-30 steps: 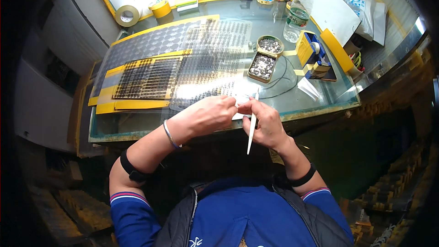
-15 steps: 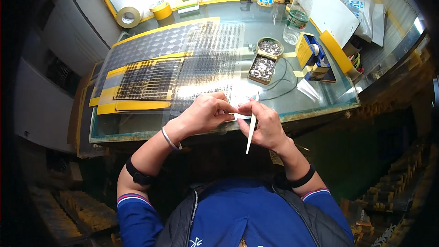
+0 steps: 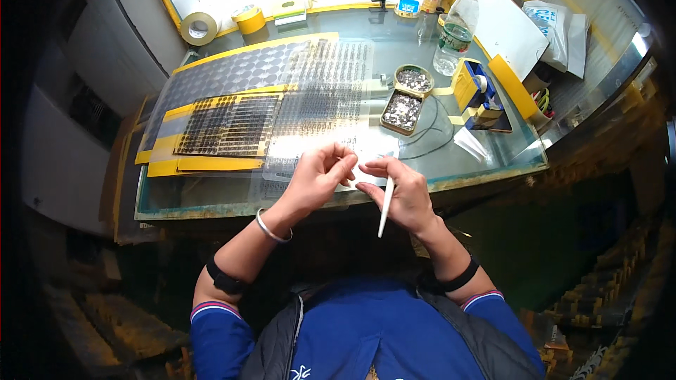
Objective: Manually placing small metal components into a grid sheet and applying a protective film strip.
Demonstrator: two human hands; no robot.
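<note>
A slim, white, pen-like tool [image 3: 386, 207] rests in my right hand [image 3: 408, 193], its tapered end pointing back toward me. The thumb and forefinger of that hand curve toward the left, a little apart at their tips. Close beside it, my left hand [image 3: 320, 179] has its fingers drawn together in a pinch; anything between them is too small to make out. Both hands hover over the near edge of the glass-topped table [image 3: 451, 181]. Under and beyond the left hand lies a clear sheet [image 3: 327, 84] printed with rows of small dark marks, partly washed out by glare.
Beyond my right hand stand a rectangular tin [image 3: 403, 111] and a round tin [image 3: 413, 79] of small shiny pieces. A blue-and-yellow tape dispenser [image 3: 479, 91] and plastic bottle [image 3: 456, 35] are at right. Yellow-edged dark sheets [image 3: 229, 123] lie left; tape rolls [image 3: 198, 29] stand behind.
My hands have drawn slightly apart, the left one shifting left with its fingers more curled. The white tool stays in my right hand. The view has shifted a little.
</note>
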